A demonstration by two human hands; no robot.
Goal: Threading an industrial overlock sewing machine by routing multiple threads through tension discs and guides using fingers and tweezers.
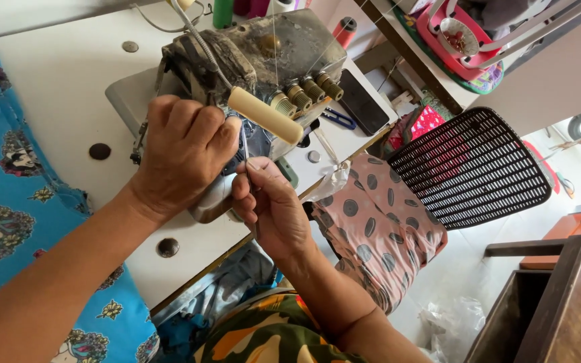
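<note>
Thread (245, 144), a fine pale strand, ran just above the centre of the frame, between the two hands at the front of a worn overlock sewing machine (257, 60). The right hand (270, 208) pinched a thin metal tool, probably tweezers (247, 156), its fingers (260, 167) narrowed tight around the shaft. The left hand (183, 151) was curled against the machine's front, fingers folded in; whether they gripped the thread or only steadied the machine could not be told.

The thread looked nearly weightless, limp and easily snapped or frayed, and likely too fine for bare fingertips, so a hold near its free end with the tool's tip seemed the sensible grip. A cream cylindrical handle (265, 115) jutted out over the hands, beside a row of brass tension knobs (304, 94).

The machine stood on a white counter (55, 81), with blue snips (339, 119) and a dark phone (363, 102) right of it. Blue printed fabric (8, 202) lay at the left edge, a black mesh chair back (472, 168) at the right.

The needle area and the threading path were hidden behind the hands. The thread's end was too thin to make out, and the thread cones at the top edge were cut off.
</note>
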